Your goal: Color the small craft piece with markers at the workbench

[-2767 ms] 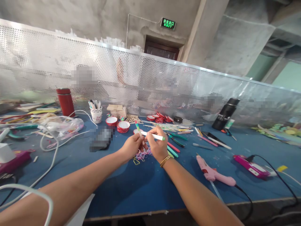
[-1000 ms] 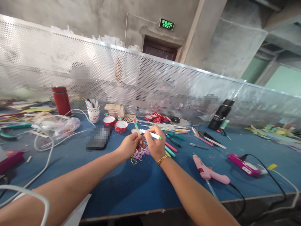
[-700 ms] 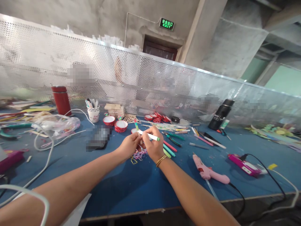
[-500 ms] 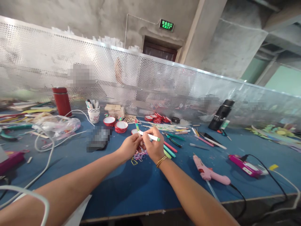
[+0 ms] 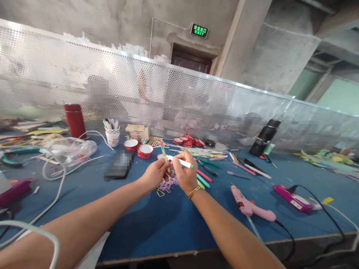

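My left hand (image 5: 156, 174) pinches a narrow wooden craft stick (image 5: 163, 150), its upper part coloured red and green. In my right hand (image 5: 186, 172) is a white marker (image 5: 183, 162) with a green end, held like a pen. The marker's tip end is close to the stick; whether it touches, I cannot tell. Under my hands lies a pile of small coloured loops (image 5: 167, 185), pink, purple and yellow. Beside my right hand are a red marker (image 5: 204, 176) and a teal marker (image 5: 203, 181), partly hidden by the hand.
A pink glue gun (image 5: 251, 207) lies to the right, near a magenta power strip (image 5: 293, 198). Further back stand red round tins (image 5: 145, 151), a paper cup of pens (image 5: 112, 136), a red flask (image 5: 74, 120) and a black bottle (image 5: 264, 137). Pliers (image 5: 208, 167) lie beyond my right hand.
Both hands stay in nearly the same place. The marker's tip end has shifted slightly along the stick; the view has moved a little.
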A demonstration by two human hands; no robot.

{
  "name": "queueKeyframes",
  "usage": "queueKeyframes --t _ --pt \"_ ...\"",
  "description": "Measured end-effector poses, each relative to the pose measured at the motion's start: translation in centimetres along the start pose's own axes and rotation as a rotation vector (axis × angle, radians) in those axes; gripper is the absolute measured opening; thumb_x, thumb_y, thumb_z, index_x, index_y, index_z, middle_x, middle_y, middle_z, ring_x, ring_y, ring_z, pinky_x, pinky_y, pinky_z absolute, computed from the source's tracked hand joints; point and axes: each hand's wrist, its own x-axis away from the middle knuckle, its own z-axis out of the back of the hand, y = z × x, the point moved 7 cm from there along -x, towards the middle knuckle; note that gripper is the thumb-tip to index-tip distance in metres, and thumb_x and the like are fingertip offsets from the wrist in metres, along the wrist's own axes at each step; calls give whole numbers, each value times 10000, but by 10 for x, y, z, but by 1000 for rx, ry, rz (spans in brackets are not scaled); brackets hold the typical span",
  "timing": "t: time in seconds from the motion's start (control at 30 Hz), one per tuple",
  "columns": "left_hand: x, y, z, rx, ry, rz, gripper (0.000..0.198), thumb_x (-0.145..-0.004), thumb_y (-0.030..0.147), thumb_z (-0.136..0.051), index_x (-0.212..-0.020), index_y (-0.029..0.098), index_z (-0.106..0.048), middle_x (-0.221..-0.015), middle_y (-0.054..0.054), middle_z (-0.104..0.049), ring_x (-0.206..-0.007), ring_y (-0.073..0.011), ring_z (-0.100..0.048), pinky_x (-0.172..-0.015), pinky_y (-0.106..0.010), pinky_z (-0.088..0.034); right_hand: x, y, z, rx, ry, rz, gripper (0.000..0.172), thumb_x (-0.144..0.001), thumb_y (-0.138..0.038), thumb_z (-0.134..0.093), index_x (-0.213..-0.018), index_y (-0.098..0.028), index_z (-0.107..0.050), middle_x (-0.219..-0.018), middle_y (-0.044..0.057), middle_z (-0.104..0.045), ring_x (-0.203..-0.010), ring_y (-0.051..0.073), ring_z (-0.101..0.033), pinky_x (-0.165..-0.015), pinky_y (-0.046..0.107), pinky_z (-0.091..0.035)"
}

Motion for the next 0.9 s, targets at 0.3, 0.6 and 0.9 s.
queueKeyframes --t 0.3,0.6,0.9 --pt "-1 -1 0 7 -7 -8 254 -850 405 -498 -761 168 -515 -633 -11 -631 -430 -64 -485 -411 -180 -267 -1 2 2 22 21 -12 147 -860 -303 -524 -750 -207 -529 -730 18 -595 -735 178 -560 -703 306 -445" --pt "-2 0 0 -27 -7 -5 249 -871 386 -462 -757 169 -506 -625 -6 -622 -424 -63 -480 -410 -180 -270 -1 1 0 10 2 -6 151 -868 -309 -523 -758 -206 -524 -741 21 -597 -750 178 -568 -709 305 -449" --pt "-3 -2 0 -9 -3 -3 252 -865 392 -481 -747 170 -497 -622 -1 -617 -418 -60 -481 -406 -176 -265 0 1 -1 8 -2 -4 151 -861 -310 -528 -750 -208 -528 -742 21 -595 -743 179 -565 -702 308 -450"
